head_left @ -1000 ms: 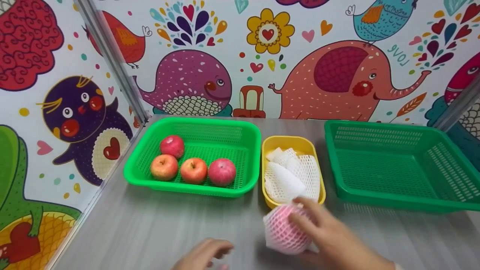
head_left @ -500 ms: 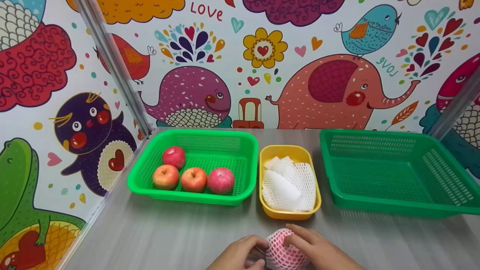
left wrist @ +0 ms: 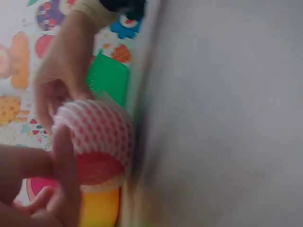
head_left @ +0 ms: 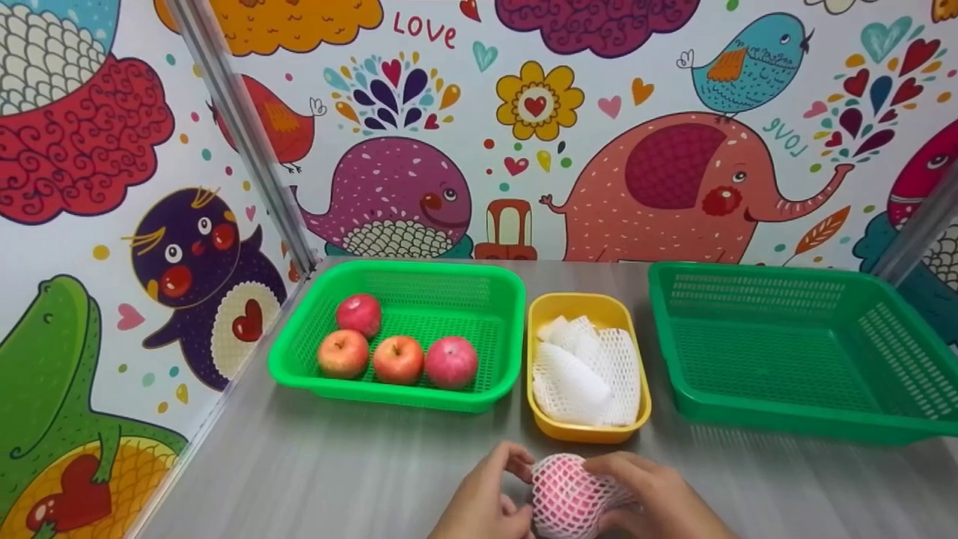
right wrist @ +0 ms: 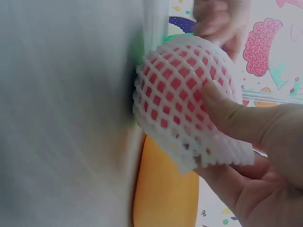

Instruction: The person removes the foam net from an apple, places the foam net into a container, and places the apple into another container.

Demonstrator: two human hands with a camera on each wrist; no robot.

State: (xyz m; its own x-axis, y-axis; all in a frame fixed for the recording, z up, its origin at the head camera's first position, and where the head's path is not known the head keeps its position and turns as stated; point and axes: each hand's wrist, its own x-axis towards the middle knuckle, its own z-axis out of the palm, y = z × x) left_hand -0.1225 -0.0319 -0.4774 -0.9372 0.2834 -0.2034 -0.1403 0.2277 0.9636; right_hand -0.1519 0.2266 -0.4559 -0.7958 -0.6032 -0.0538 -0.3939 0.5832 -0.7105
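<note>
A red apple point(left wrist: 102, 165) in a white foam net point(right wrist: 175, 90) is low over the table near the front in the head view. Its bare end shows in the left wrist view, facing my left hand; the net's loose end bunches toward my right hand. My right hand point(head_left: 658, 494) grips the netted apple, with the thumb point(right wrist: 220, 101) pressed on the mesh and fingers below. My left hand point(head_left: 483, 498) curls its fingers and thumb about the bare end, fingertips right at the net's rim. Part of this hand's hold is hidden behind the apple.
A yellow tray point(head_left: 584, 433) of white foam nets point(head_left: 580, 374) stands just beyond my hands. To its left, a bright green basket point(head_left: 400, 397) holds several apples point(head_left: 398, 359). A dark green basket point(head_left: 786, 412) stands at right. Patterned walls point(head_left: 419, 180) border the table point(head_left: 329, 464).
My right hand has brought the netted apple down and nearer to me. The left hand has come in from the left to the apple, which has turned slightly. The head view has shifted.
</note>
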